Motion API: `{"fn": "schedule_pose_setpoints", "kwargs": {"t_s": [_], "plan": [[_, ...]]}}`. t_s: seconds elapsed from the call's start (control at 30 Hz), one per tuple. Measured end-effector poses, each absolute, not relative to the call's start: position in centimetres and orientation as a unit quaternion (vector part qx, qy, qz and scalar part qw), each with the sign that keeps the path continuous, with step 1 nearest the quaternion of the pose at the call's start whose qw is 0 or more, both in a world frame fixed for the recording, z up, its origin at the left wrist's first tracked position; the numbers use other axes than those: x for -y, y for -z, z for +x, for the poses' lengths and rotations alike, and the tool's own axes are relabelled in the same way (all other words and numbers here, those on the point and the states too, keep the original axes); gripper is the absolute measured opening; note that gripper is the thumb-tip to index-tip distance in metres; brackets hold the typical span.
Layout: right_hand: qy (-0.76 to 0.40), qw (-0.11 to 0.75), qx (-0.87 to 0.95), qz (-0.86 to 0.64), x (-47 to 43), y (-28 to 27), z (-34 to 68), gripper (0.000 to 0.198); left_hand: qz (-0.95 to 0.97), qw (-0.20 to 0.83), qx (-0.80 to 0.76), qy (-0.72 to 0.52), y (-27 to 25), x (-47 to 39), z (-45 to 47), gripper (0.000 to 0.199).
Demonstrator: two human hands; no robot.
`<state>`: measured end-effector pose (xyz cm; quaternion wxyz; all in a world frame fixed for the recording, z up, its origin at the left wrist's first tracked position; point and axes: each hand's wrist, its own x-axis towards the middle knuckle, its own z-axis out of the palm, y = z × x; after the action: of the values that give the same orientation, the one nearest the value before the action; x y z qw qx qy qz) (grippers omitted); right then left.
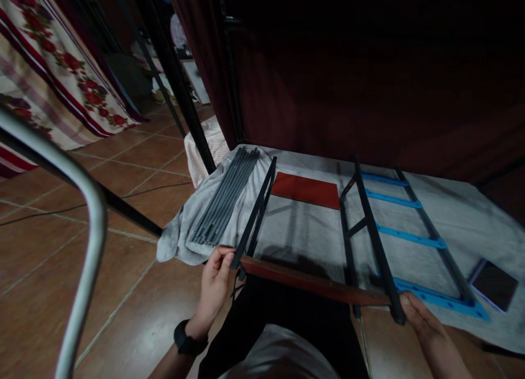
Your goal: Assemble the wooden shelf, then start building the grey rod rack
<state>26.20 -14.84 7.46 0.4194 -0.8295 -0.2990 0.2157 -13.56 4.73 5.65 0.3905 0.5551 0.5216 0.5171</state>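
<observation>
Red-brown slat (305, 277) spans the two hands

Left hand (216, 278) pinches the left black frame (256, 209) at its near end; right hand (424, 319) touches the right black frame (372, 231), its closure unclear. Between them the slat runs crosswise, each hand nearest its own end. Beyond the left grip lie grey rods (225, 198); beyond the slat, a red panel (305, 189).

Wearer's dress, seen from above: left hand (217, 275), bare-fingered, with a broad black wristband (190, 337), watch-like in form, fastened just behind it around the wrist, its finer detail lost in shadow; right hand (424, 316), bare at fingers and wrist; behind each hand, a bare forearm; between the hands and nearer the wearer, black trousers (338, 335) covering both thighs, with the creased, pale grey cloth of a shirt (279, 354) between them
</observation>
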Motion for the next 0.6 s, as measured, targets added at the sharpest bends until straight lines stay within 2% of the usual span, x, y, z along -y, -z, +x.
{"fn": "schedule_pose_setpoints", "kwargs": {"t_s": [0.2,0.33,0.6], "plan": [[-0.217,0.409,0.261,-0.847,15.2,-8.1,25.3,0.037,0.548,0.437,-0.538,-0.468,-6.5,-5.1,-14.3,0.034],[-0.247,0.39,0.268,-0.846,15.3,-7.9,26.3,0.038,0.583,0.43,-0.517,-0.456,-7.0,-5.2,-14.6,0.036],[-0.322,0.414,0.308,-0.794,14.0,-9.5,25.1,0.052,0.582,0.4,-0.512,-0.488,-5.5,-5.0,-14.3,0.026]]}}
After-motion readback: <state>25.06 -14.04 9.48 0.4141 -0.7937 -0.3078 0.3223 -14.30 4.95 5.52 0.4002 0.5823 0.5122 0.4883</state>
